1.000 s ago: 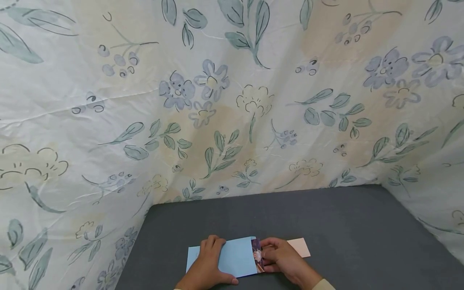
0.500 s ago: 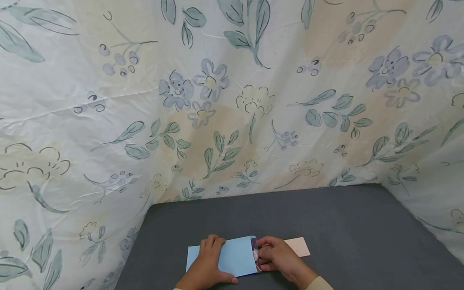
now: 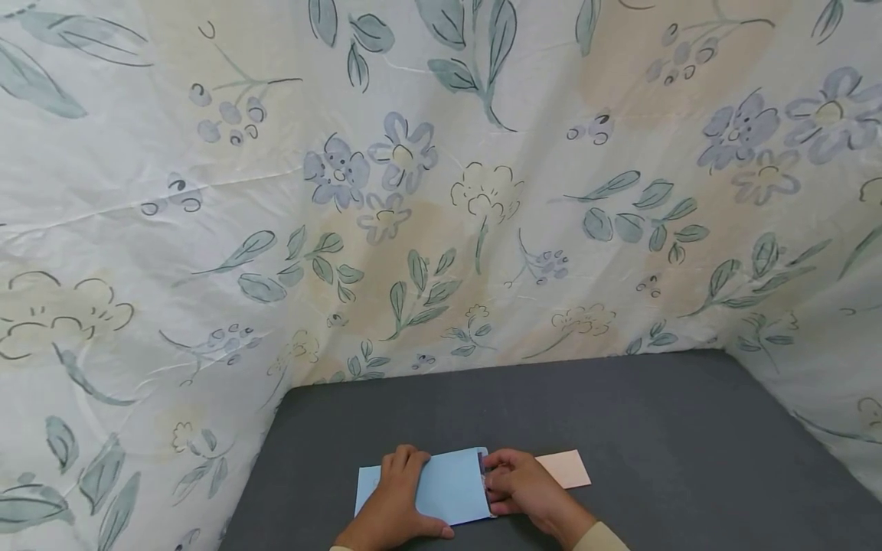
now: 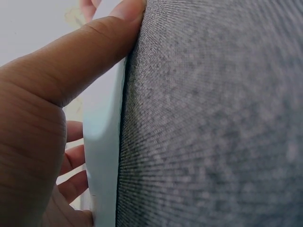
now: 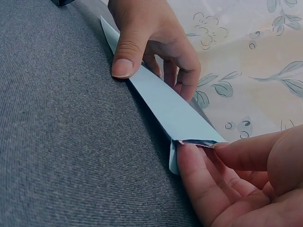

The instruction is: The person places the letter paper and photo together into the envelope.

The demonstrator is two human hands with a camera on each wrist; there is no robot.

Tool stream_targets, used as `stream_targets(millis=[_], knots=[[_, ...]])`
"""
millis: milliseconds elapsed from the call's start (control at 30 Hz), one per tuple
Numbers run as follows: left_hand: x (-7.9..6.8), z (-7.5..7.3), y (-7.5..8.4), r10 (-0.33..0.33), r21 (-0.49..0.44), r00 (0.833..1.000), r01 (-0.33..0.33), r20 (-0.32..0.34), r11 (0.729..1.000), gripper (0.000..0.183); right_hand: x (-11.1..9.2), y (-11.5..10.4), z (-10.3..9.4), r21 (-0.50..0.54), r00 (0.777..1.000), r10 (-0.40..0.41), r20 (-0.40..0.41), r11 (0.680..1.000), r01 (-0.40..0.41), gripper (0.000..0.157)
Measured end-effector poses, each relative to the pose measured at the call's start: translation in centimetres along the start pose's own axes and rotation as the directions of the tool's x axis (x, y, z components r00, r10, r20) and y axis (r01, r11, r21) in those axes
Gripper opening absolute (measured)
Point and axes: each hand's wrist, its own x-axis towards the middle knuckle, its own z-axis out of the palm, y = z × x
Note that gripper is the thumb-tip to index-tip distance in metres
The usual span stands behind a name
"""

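A light blue envelope [image 3: 451, 486] lies on the dark grey table, its open end to the right. My left hand [image 3: 396, 493] grips it across its width, thumb at the near edge and fingers at the far edge. At the open end, my right hand [image 3: 527, 490] pinches a dark printed card with thumb and fingers. Only a thin strip of the card [image 5: 202, 143] shows at the envelope's mouth in the right wrist view; the rest is inside or behind my fingers. A small blue flap [image 5: 173, 158] hangs below the mouth.
A peach-coloured piece of paper [image 3: 565, 468] lies partly behind my right hand. The grey table [image 3: 620, 413] meets a floral cloth [image 3: 482, 191] at the back and sides. A dark object [image 5: 62, 2] shows at the top edge of the right wrist view.
My right hand has moved slightly left, and the printed card has slid further into the envelope, so less of it shows. The left hand and the envelope have stayed in place.
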Motion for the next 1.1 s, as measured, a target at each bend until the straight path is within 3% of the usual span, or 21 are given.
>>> stream_targets(millis=[467,1100], knots=[[0.1,0.0,0.2,-0.001,0.004,1.0,0.001,-0.002,1.0,0.107,-0.1,-0.4,0.5,-0.023,1.0,-0.012,0.016,1.0,0.012,0.032],[0.0,-0.1,0.0,0.012,0.003,1.0,-0.012,0.014,1.0,0.107,-0.4,-1.0,0.6,-0.009,0.998,0.049,0.025,0.999,-0.049,0.036]])
